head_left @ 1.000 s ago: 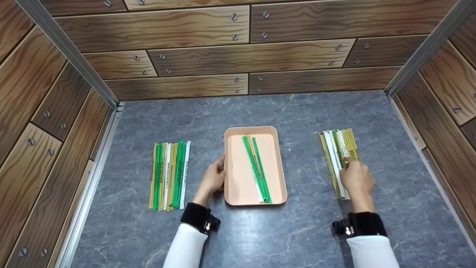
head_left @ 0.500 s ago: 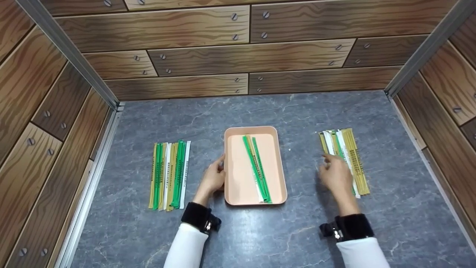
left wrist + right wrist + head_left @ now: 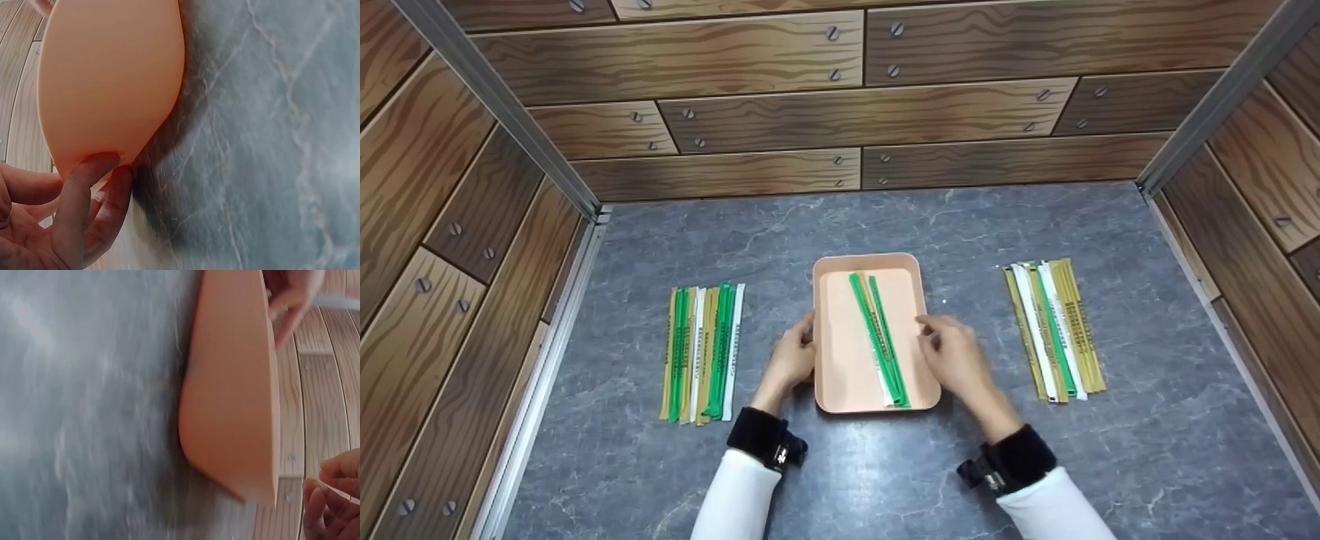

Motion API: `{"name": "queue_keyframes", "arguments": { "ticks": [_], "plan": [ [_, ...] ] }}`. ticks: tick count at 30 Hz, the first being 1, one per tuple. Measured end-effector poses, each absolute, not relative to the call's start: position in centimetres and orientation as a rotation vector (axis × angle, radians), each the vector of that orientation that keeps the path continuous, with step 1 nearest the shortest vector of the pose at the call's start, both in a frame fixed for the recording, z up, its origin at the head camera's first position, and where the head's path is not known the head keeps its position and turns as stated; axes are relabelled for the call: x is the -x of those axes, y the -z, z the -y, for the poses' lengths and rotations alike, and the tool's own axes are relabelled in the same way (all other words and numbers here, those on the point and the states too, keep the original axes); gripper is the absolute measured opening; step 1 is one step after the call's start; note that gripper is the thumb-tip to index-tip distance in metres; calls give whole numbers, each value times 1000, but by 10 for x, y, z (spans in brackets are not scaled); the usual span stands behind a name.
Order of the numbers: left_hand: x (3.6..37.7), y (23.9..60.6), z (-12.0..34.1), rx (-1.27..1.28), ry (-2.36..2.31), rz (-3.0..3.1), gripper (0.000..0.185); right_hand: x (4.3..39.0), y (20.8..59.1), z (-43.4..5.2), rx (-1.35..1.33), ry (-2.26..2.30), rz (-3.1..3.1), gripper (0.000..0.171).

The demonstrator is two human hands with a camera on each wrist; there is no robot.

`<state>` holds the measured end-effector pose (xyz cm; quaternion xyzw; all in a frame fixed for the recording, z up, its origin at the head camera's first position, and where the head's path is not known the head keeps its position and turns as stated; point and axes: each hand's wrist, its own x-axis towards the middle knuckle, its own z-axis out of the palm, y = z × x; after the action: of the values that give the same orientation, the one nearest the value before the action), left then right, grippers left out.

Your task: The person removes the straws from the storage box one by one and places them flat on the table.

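My left hand (image 3: 790, 358) is at the left side of a peach-coloured tray (image 3: 840, 300). In the left wrist view its bent fingers (image 3: 101, 169) hold the tray's wall near the lower edge. On the tray lie several wrapped straws (image 3: 877, 330), green, gold and white, slanting across it. My right hand (image 3: 960, 360) is near the tray's right rim, with thumb and forefinger close together and nothing seen between them. In the right wrist view a small gap separates these bent fingers (image 3: 340, 467) from the tray.
A row of wrapped straws (image 3: 701, 352) in green, gold and white lies left of the tray. Another bundle of straws (image 3: 1054, 330) lies to the right. Wood-patterned panels (image 3: 855, 112) enclose the grey marbled tabletop (image 3: 780, 232) at the back and sides.
My right hand has left the right-hand bundle of straws and moved left to the tray's rim. The left hand stays at the tray, which has shifted very slightly.
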<state>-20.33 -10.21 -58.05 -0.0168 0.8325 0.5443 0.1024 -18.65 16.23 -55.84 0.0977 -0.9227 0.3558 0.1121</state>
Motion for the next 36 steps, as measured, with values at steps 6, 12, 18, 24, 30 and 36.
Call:
{"name": "queue_keyframes", "arguments": {
  "ticks": [6,12,18,24,30,36],
  "plan": [
    [203,583,103,88,-1639,-2423,64,186,567,-133,-427,-1074,2874,32],
    [203,586,105,159,-1725,-2291,68,187,581,-116,-516,-858,3031,39],
    [204,585,106,120,-1687,-2353,68,190,589,-109,-509,-770,3084,45],
    [205,584,106,124,-1657,-2377,65,192,589,-107,-455,-752,3064,43],
    [205,582,105,149,-1654,-2362,66,191,589,-107,-432,-722,3073,45],
    [206,582,105,109,-1616,-2425,65,191,588,-110,-449,-783,3022,38]
  ]
}}
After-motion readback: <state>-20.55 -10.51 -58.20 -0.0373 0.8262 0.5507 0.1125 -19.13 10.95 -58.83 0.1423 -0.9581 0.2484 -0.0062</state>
